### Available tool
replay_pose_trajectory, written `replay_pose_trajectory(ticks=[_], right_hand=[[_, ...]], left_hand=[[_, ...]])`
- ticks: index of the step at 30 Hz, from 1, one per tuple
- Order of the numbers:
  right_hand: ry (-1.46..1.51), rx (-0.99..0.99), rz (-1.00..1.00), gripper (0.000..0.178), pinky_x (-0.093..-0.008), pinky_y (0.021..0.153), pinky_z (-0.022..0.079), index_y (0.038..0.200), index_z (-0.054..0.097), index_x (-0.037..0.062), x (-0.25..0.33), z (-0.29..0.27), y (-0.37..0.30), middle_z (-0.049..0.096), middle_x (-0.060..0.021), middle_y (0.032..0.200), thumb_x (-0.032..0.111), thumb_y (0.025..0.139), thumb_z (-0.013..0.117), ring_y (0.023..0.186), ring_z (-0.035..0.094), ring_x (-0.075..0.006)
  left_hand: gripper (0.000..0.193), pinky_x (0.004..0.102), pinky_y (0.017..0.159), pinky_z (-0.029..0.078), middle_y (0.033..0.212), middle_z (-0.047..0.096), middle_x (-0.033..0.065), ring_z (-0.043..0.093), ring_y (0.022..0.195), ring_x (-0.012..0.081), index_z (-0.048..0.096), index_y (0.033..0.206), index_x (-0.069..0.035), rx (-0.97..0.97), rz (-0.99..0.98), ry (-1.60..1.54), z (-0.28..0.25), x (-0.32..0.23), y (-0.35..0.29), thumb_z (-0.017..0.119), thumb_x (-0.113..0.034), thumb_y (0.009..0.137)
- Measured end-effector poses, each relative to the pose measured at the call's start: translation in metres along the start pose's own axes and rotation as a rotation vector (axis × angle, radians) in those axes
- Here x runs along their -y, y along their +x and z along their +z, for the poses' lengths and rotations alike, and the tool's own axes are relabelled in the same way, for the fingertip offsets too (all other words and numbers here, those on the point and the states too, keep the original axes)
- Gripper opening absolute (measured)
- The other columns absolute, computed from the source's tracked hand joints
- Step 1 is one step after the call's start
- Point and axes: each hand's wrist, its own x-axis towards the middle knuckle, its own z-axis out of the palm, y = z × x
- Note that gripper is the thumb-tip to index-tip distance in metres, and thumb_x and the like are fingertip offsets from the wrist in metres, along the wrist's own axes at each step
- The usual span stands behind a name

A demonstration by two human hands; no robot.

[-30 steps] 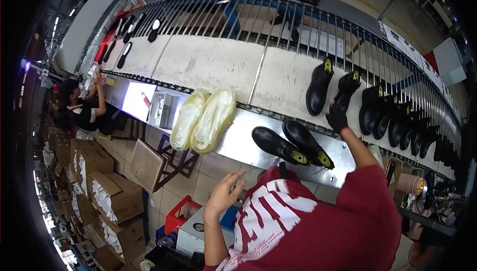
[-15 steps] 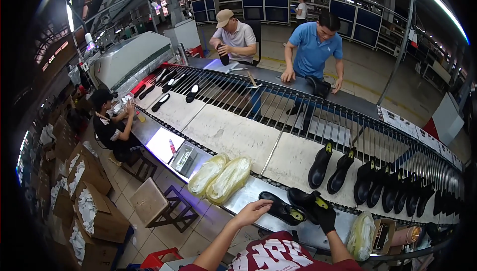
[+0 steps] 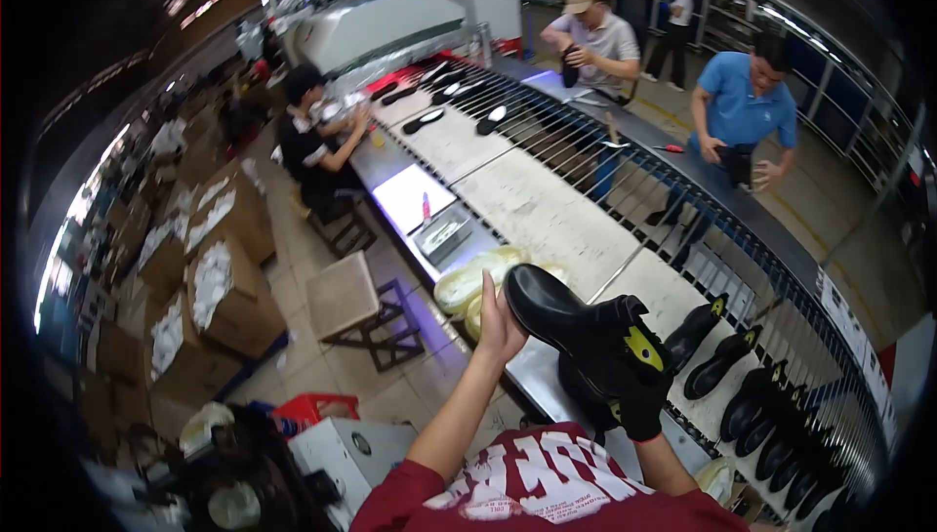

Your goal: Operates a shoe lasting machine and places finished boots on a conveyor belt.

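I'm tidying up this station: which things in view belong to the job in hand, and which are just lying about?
Seemingly in the job:
black boot, held by the gloved right hand, open left hand beside it
second boot, partly hidden by it
row of boots on the belt

Apparently just nearby:
stool
cardboard boxes

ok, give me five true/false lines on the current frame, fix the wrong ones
1. The right hand is gloved. True.
2. The left hand is gloved too. False: it is bare.
3. The black boot held by the right hand has its toe toward the left hand. True.
4. The co-worker in the blue shirt is at the picture's left. False: at its right.
5. The stool is right of the cardboard boxes in the picture. True.
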Motion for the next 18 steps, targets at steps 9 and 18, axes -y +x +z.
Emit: replay_pose_trajectory(ticks=[9,18], right_hand=[[0.170,0.840,-0.058,0.058,-0.0347,0.103,0.047,0.135,0.050,0.0026,-0.069,0.076,-0.030,0.057,-0.0129,0.132,-0.003,0.082,0.073,0.122,0.058,-0.0237],[0.415,1.377,0.816,0.040,-0.0327,0.097,0.050,0.133,0.056,-0.0014,0.046,0.309,-0.120,0.064,-0.0106,0.125,0.015,0.097,0.059,0.113,0.062,-0.0204]], left_hand=[[0.060,0.0481,0.098,0.049,0.093,0.063,0.0163,0.063,0.095,0.0317,0.061,0.102,-0.003,0.077,0.589,-0.018,0.051,-0.154,-0.155,0.033,-0.056,0.102],[0.081,0.0474,0.122,0.016,0.165,0.019,0.0117,0.015,0.153,0.0256,0.012,0.161,-0.015,-0.405,0.586,0.610,-0.043,-0.015,-0.447,0.031,-0.066,0.101]])
